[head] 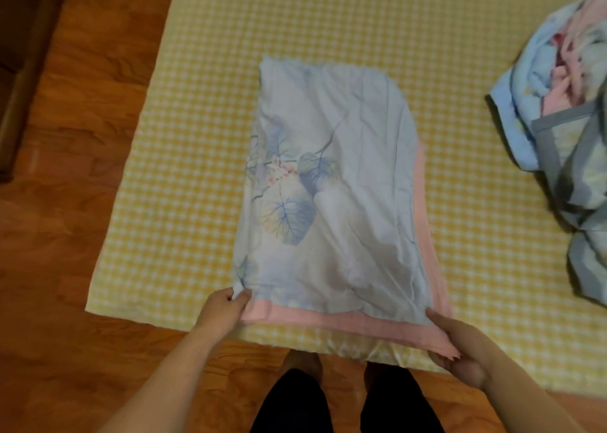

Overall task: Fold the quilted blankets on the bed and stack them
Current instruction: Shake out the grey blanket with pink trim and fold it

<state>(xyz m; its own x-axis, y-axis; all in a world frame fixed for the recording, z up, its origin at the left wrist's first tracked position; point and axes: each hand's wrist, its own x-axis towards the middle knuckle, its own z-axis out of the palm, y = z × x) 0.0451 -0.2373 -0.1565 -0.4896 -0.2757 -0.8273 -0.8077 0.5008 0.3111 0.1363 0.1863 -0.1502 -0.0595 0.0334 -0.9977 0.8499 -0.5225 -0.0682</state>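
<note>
**Both hands at the near corners of a folded blanket**

The left hand (226, 308) has its grip closed on the near left corner of the folded blanket (331, 183), thumb and fingers pinching the pale blue top layer. The right hand (460, 350) holds the near right corner, fingers curled under the pink edge with the thumb lying on top.

The blanket lies flat on the bed (203, 137), its long axis running away from the person, the near short edge close to the bed's near edge. The upper face is pale blue with a leaf and flower print left of centre; pink under-layers show as a strip along the near and right sides.

The bed wears a yellow and white checked cover and sits low on a wooden floor (65, 235). Well apart, at the right edge of the view, a loose heap of bedding (565, 130) in blue, pink and grey is cut off by the frame, so its extent cannot be told. Dark furniture at the far left is too dim to identify. The person's dark trouser legs and feet stand at the bed's near edge.
</note>
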